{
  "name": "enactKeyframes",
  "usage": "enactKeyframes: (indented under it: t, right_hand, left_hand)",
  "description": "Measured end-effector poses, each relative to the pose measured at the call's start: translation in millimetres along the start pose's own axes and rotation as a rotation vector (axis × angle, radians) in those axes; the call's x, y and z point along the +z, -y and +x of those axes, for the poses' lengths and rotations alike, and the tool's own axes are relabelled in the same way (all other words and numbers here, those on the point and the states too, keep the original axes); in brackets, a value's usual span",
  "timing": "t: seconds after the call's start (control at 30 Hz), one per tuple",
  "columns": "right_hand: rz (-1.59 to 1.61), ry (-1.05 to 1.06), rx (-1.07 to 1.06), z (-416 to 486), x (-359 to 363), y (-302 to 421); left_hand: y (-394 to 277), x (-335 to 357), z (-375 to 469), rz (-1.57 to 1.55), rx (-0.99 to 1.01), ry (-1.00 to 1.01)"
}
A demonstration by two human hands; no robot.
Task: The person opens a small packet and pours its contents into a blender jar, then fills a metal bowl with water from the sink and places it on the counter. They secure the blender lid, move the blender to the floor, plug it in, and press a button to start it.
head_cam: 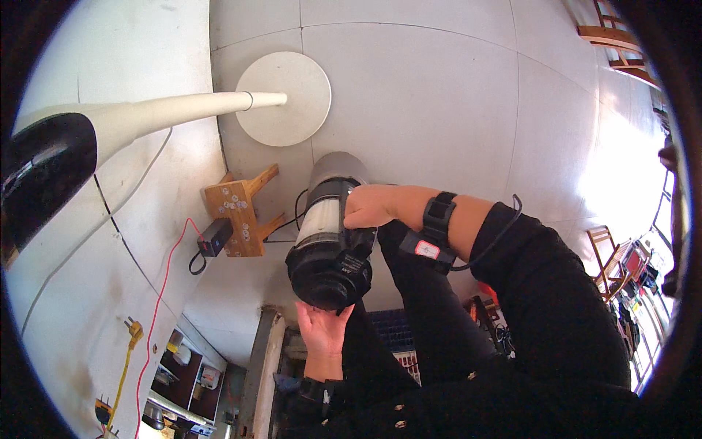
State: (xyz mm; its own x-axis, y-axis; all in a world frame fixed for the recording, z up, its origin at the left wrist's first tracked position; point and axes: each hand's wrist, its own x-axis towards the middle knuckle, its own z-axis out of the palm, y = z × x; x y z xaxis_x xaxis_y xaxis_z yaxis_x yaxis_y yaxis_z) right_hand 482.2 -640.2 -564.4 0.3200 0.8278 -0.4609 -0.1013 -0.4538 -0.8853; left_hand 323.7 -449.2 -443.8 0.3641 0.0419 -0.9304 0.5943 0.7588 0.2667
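My right hand (366, 207) is closed around the side of a cylindrical appliance (322, 217), at what looks like its handle. This appliance has a black end towards me, a pale band in the middle and a grey, see-through-looking far end. Beneath its black end, my left hand (323, 333) supports it with the palm up; the fingertips are hidden behind it. The appliance is tilted, with its far end pointing away from me. A strap with a small black box (425, 249) is on my right wrist.
Left of the appliance stands a small wooden stool (233, 214) by the wall, with a black adapter (218, 236) at its edge. Beyond is a round white base (299, 71) with a pole. A red cable (164, 285) and a yellow plug (133, 329) run along the wall.
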Motion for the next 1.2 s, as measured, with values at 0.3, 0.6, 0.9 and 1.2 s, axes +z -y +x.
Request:
enactKeyframes:
  t: [0.3,0.6,0.9,1.2]
  right_hand:
    - [0.007,-0.012,0.032,-7,5,5]
    - [0.043,-0.010,0.134,-21,18,-14]
    - [0.131,-0.159,0.036,-10,15,-32]
    - [-0.060,-0.568,-0.039,-49,36,22]
  left_hand:
    - [0,5,-2,0.006,-0.042,0.028]
    - [2,-6,13,0.025,-0.105,-0.016]
    - [-1,0,32,0.080,-0.127,0.012]
    - [-2,-10,36,0.082,-0.157,0.054]
